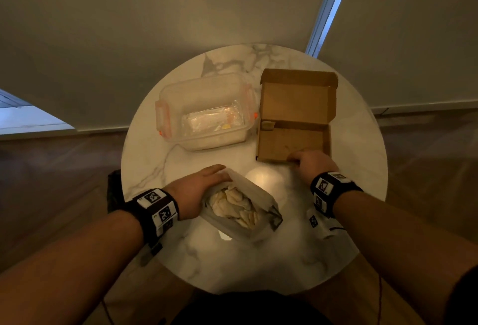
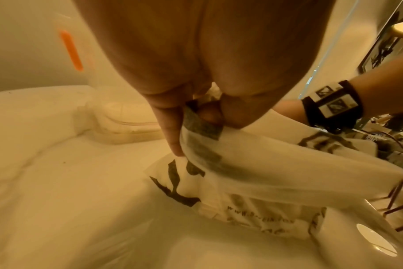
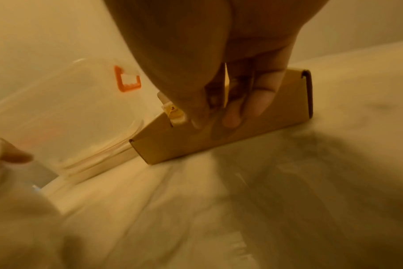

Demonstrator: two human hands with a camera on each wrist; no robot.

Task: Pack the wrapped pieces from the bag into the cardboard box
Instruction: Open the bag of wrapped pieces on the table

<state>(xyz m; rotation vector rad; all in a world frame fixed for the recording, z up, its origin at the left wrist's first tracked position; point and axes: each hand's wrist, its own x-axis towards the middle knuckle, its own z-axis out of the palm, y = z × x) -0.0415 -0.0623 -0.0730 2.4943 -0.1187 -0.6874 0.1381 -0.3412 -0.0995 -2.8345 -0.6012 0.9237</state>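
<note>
A white printed bag [image 1: 258, 192] lies open at the table's front, showing pale wrapped pieces [image 1: 232, 205] inside. My left hand [image 1: 207, 179] holds its far rim. In the left wrist view the thumb and fingers [image 2: 173, 131] pinch that rim of the bag [image 2: 265, 163]. The cardboard box [image 1: 292, 141] stands open at the right, its lid up and its floor bare. My right hand [image 1: 310, 163] is at the box's near wall with its fingers curled over it. The right wrist view shows those fingers [image 3: 260, 98] against the box [image 3: 196, 143].
A clear plastic container [image 1: 165, 117] with orange clips stands left of the box, with a clear packet inside. All of it sits on a small round marble table [image 1: 357, 143] whose edge is close on every side. A wall and blind rise behind.
</note>
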